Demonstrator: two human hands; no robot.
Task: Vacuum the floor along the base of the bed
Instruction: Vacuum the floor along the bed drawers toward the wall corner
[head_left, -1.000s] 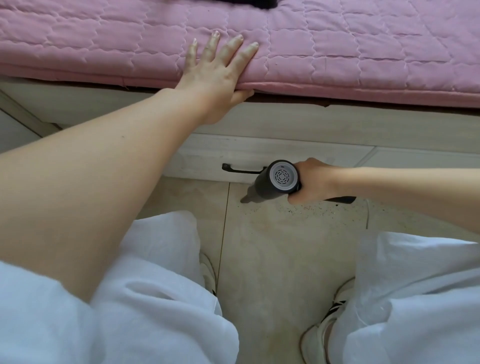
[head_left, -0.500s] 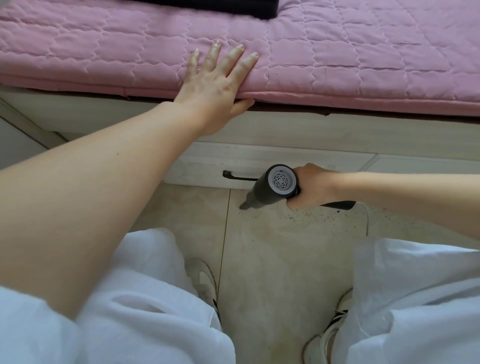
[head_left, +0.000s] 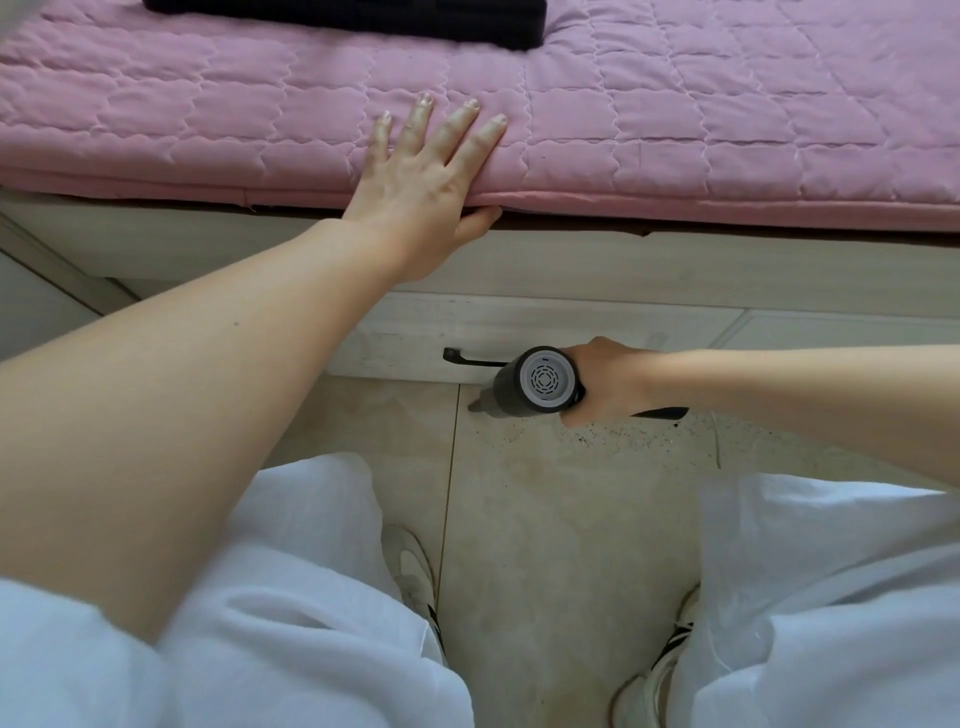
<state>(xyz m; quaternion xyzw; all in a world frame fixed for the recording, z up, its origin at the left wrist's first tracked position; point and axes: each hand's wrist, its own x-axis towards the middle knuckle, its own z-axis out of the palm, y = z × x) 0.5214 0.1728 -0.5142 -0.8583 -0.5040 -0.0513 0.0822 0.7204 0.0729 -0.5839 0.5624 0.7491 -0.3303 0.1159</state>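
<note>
A home bedroom: a bed with a pink quilted mattress pad, a storage drawer beneath, and beige floor tiles.

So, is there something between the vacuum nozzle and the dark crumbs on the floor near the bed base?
Nothing visible blocks it. The handheld vacuum, gripped by the right hand, points down at the floor tile. The crumbs lie open just right of the nozzle. The drawer handle sits behind, on the bed base.

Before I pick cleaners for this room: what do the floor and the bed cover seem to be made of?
Floor: beige tile, probably ceramic or stone, matte; a straight grout line crosses it. Bed cover: pink quilted fabric, soft and matte, with stitched wavy seams and puffed panels.
</note>
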